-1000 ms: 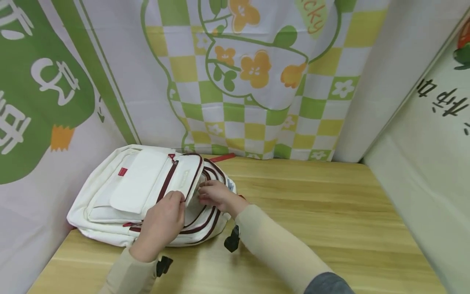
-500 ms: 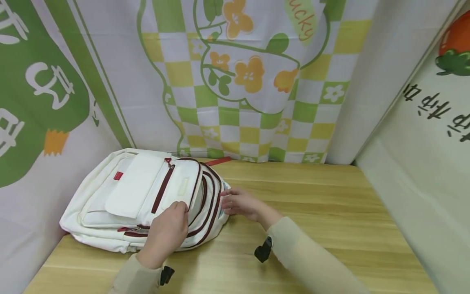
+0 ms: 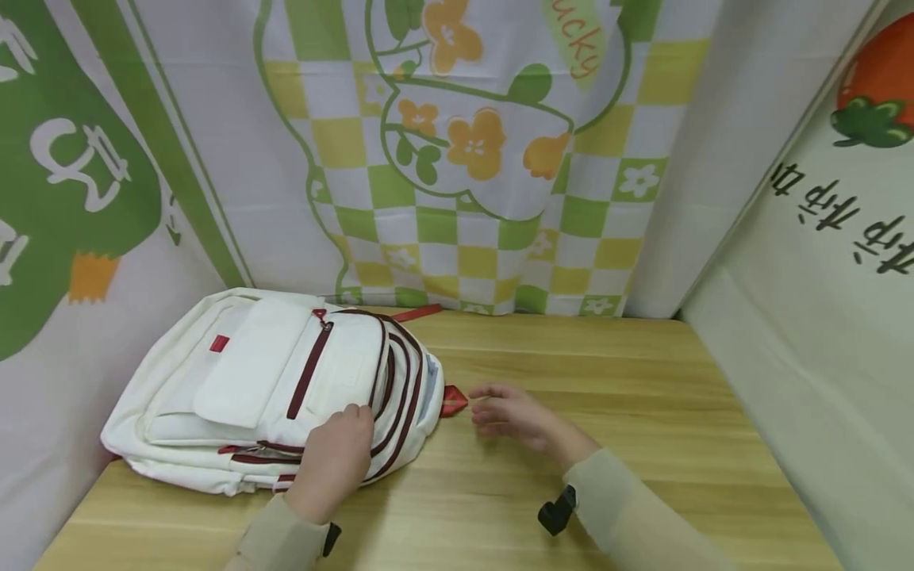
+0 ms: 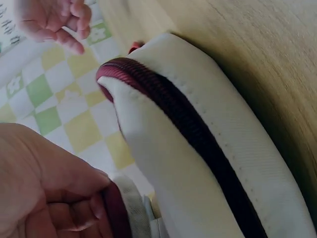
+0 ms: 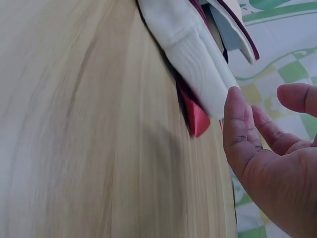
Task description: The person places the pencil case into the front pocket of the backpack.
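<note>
A white backpack (image 3: 250,373) with dark red zippers lies on its back on the wooden table, at the left in the head view. My left hand (image 3: 336,456) pinches the dark red edge of its front pocket; the left wrist view shows thumb and fingers closed on that edge (image 4: 118,210), lifted off the bag's body. To the right of the bag, my right hand (image 3: 517,416) is in the air over the table, fingers loosely spread and holding nothing. A red tab (image 3: 453,400) sticks out from the bag's end close to its fingertips.
The wooden table (image 3: 607,381) stretches to the right of the bag. A checkered, flower-printed curtain (image 3: 457,238) hangs along the back, with printed cloth walls at left and right. A red strap (image 3: 417,312) pokes out behind the bag.
My right hand has come out of the front pocket's opening and moved right, away from the bag. The left hand keeps its hold on the pocket edge, which has sunk lower.
</note>
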Action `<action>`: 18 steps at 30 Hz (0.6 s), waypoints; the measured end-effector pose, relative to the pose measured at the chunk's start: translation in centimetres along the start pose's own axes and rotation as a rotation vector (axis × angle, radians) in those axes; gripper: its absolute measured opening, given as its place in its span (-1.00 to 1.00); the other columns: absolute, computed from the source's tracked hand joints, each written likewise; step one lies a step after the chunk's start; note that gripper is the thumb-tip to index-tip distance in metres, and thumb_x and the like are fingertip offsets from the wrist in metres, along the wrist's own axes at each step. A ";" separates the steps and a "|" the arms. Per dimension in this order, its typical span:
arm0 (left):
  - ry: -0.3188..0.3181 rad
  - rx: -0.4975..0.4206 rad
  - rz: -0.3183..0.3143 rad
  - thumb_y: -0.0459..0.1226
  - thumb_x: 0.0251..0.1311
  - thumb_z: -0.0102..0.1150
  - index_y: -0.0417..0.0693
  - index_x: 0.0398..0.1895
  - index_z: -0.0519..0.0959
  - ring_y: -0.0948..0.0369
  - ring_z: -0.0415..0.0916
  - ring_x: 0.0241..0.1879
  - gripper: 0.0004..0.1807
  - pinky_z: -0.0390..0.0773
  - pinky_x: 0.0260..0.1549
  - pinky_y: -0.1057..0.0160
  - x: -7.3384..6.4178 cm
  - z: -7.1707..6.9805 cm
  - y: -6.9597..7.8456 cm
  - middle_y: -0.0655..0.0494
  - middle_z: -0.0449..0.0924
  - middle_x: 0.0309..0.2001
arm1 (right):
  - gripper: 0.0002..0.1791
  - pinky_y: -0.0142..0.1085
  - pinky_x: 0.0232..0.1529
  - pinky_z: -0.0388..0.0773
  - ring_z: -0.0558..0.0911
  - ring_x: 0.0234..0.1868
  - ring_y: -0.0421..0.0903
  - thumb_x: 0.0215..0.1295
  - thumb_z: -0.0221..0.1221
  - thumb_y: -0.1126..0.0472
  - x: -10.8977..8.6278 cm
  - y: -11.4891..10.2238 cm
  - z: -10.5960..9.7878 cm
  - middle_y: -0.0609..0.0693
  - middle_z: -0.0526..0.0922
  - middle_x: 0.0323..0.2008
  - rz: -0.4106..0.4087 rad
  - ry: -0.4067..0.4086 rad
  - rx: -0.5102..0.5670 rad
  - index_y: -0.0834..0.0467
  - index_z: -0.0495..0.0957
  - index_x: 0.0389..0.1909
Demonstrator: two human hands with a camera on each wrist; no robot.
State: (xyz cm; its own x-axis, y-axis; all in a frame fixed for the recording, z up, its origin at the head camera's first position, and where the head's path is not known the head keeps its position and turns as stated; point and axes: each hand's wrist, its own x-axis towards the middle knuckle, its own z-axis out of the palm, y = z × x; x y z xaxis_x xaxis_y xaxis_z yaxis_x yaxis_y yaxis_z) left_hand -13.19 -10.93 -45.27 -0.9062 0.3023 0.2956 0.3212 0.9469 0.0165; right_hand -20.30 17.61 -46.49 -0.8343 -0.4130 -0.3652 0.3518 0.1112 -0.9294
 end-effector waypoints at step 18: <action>0.086 0.088 0.070 -0.50 0.08 0.33 -0.16 -0.68 0.38 0.06 0.42 -0.68 -0.67 0.50 -0.77 0.10 0.6 1.0 0.1 0.00 0.32 -0.65 | -0.48 -0.03 0.14 0.57 0.60 0.06 0.08 0.54 -0.01 0.34 -2.4 0.0 -2.5 0.38 0.47 0.15 -0.022 0.026 -0.072 0.51 0.23 0.40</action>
State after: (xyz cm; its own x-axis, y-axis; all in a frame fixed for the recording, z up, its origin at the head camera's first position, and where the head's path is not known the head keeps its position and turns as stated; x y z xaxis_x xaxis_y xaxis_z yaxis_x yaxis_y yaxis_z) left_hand -13.96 -10.58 -46.03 -0.8544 0.3612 0.3735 0.3542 0.9308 -0.0898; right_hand -19.33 20.84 -45.73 -0.8524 -0.3926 -0.3454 0.3029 0.1677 -0.9382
